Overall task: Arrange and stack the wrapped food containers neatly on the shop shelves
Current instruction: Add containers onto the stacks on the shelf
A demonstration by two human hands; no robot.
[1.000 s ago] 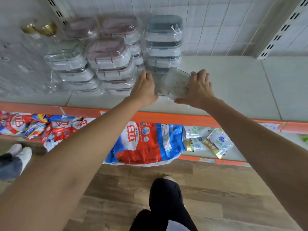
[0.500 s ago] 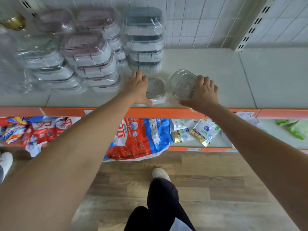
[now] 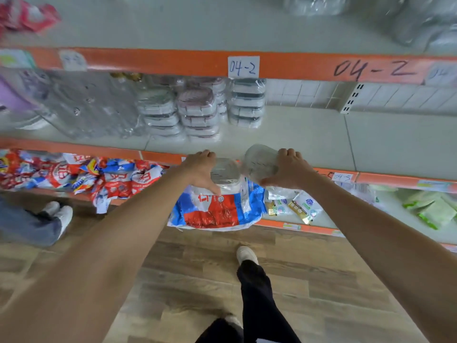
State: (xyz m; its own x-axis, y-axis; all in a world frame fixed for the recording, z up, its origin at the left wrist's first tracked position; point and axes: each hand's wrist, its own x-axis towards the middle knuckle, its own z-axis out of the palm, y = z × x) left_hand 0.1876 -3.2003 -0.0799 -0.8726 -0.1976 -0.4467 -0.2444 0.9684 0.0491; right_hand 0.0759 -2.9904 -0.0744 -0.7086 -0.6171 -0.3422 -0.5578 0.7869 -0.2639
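Note:
My left hand [image 3: 200,169] grips a flat wrapped container [image 3: 225,172] with a grey lid, held just off the front edge of the middle shelf [image 3: 309,139]. My right hand [image 3: 288,167] grips a clear wrapped container [image 3: 259,160] tilted on its side, beside the first one. Behind them on the shelf stand three stacks of wrapped food containers: a pale-lidded stack [image 3: 160,115], a pink-lidded stack [image 3: 199,112] and a dark-lidded stack [image 3: 247,102].
The orange shelf lip above carries a "04-2" label [image 3: 243,66]. Red and blue bags [image 3: 217,209] and small packets [image 3: 301,206] lie on the lower shelf. Another person's shoes [image 3: 58,214] stand at the left on the wood floor. Soft plastic goods [image 3: 89,105] fill the shelf's left part.
Both hands have drawn back toward the shelf's front edge with a container in each. The view has tipped up, bringing the shelf above into sight.

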